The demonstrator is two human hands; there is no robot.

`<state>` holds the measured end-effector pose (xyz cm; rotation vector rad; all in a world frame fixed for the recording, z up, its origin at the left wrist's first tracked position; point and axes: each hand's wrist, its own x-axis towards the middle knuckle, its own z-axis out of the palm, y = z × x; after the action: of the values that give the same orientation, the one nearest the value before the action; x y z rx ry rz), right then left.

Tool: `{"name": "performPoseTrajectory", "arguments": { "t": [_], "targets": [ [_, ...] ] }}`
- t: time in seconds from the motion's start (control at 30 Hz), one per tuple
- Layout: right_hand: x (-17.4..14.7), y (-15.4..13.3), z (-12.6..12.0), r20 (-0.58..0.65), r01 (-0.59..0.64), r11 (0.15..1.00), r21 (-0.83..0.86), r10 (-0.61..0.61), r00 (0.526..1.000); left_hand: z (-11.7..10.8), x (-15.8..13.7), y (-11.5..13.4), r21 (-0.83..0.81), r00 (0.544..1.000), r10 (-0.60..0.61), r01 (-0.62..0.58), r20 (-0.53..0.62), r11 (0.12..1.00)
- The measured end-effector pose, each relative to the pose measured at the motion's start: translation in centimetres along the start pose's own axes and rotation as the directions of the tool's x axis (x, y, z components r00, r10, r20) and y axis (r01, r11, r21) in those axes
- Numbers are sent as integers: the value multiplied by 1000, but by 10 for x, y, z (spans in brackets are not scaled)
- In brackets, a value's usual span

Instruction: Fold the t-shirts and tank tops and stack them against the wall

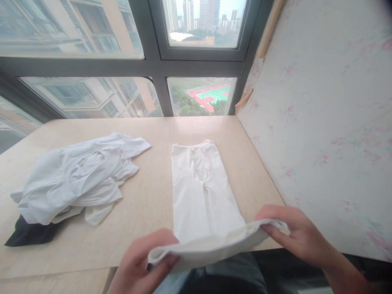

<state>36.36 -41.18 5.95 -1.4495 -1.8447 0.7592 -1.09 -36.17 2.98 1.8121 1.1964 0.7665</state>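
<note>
A white shirt lies in a long narrow shape on the wooden surface, its neckline and small label toward the window. Its near end is lifted off the surface and sags between my two hands. My left hand pinches the left corner of that end, thumb below and fingers above. At the right corner, my right hand is closed on the cloth in a similar grip. The raised end hangs at the near edge of the surface, above my lap.
A loose heap of white clothes lies on the left of the wooden table, with a black cloth under its near corner. Grey-framed windows stand behind. A floral-papered wall borders the right side.
</note>
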Motion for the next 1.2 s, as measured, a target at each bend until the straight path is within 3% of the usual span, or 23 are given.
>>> {"name": "performPoseTrajectory", "arguments": {
  "t": [0.07,0.17,0.3,0.4,0.57,0.7,0.83,0.93,1.0,1.07,1.13,1.2],
  "targets": [
    [55,19,-1,-119,-46,996,73,54,991,-12,60,2,-124,993,-96,86,-73,989],
    [154,51,7,-158,-78,957,281,126,979,-20,164,-10,-285,994,-85,62,-69,956],
    [264,93,33,-222,-244,952,184,282,933,-13,272,-53,-173,988,-70,45,-138,984],
    [305,126,56,-230,-350,932,98,363,903,-3,310,-92,-54,972,-135,127,-191,990],
    [320,171,76,-219,-405,914,34,402,889,4,322,-136,81,950,-172,200,-262,977],
    [324,179,74,-220,-346,938,-4,337,915,1,325,-148,123,951,-157,195,-265,973],
    [326,169,77,-266,-334,940,-64,307,914,-1,326,-144,259,927,-127,227,-353,939],
    [310,153,91,-327,-299,941,-155,237,915,9,309,-121,388,915,-43,212,-400,897],
    [287,138,106,-339,-211,936,-283,108,935,26,286,-99,538,939,84,116,-333,835],
    [258,126,124,-245,-84,902,-424,-25,969,49,259,-82,679,966,205,-46,-156,732],
    [231,121,140,-107,2,860,-510,-66,992,72,233,-78,730,972,233,-172,17,661],
    [211,122,152,-35,8,828,-561,-34,999,89,215,-84,744,975,201,-202,93,637]
  ]
}}
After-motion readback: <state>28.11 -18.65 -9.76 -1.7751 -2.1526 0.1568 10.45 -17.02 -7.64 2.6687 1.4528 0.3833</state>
